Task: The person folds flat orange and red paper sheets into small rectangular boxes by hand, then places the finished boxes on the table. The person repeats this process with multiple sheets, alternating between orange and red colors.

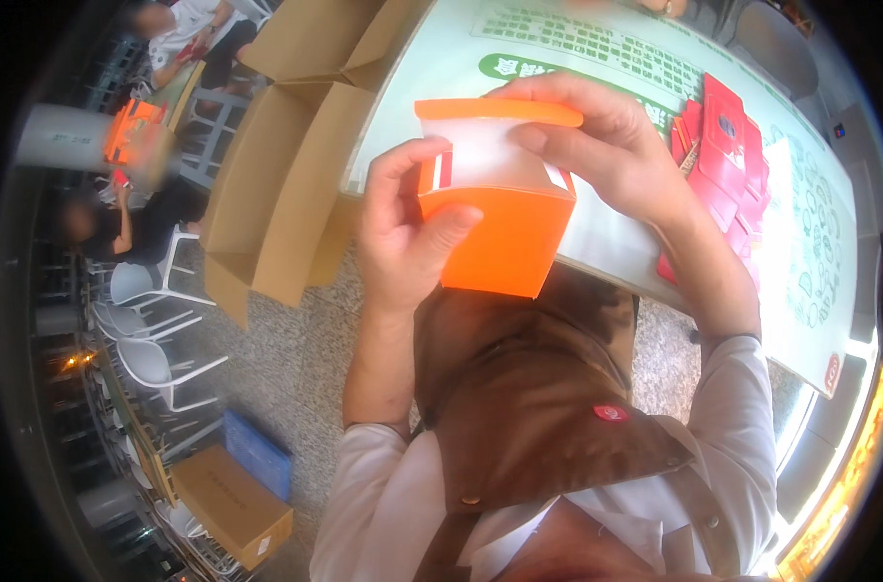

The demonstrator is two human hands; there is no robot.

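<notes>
1. Brown carton [230,493], lower left: a short printed line on top, too small to read.
2. Left hand [398,223]: narrowed on the orange box [505,238], thumb across its front panel, fingers along the left side.
3. The box is held up in both hands before the tabletop [403,112], flap raised. It looks like folded card: probably light, stiff at the creases, easily dented mid-panel, slightly slick. Best gripped near side edges and corners. No lettering shows on its front.
4. Right hand [606,145]: fingers behind the flap, thumb in front, pinching it.
5. Brown apron [529,388]: small red badge with a blurred pale mark.
6. Red card pieces [728,145]: one bears a dark emblem.
7. Tabletop print: green characters, a green banner, line drawings, a red corner emblem.
</notes>
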